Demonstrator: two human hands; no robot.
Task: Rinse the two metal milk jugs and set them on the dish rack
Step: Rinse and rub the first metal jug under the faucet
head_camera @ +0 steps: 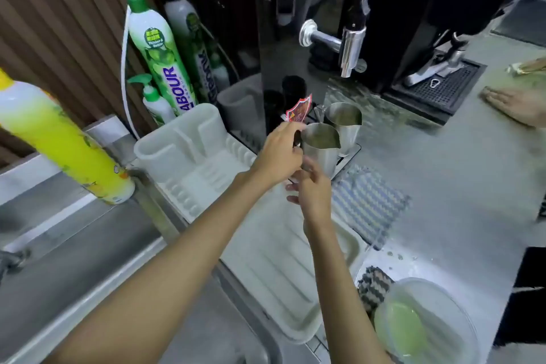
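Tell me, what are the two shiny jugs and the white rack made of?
The near jug and the far jug look like stainless steel: silvery grey, brushed, with soft reflections on their sides. The dish rack looks like moulded plastic: matt off-white, with rounded ribs and slots.

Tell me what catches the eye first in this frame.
Two metal milk jugs, the nearer jug and the farther jug, stand mid-frame before a black machine. The left hand grips the nearer jug's handle; the right hand is close by its base. Left of them lies the white dish rack, green soap bottle behind.
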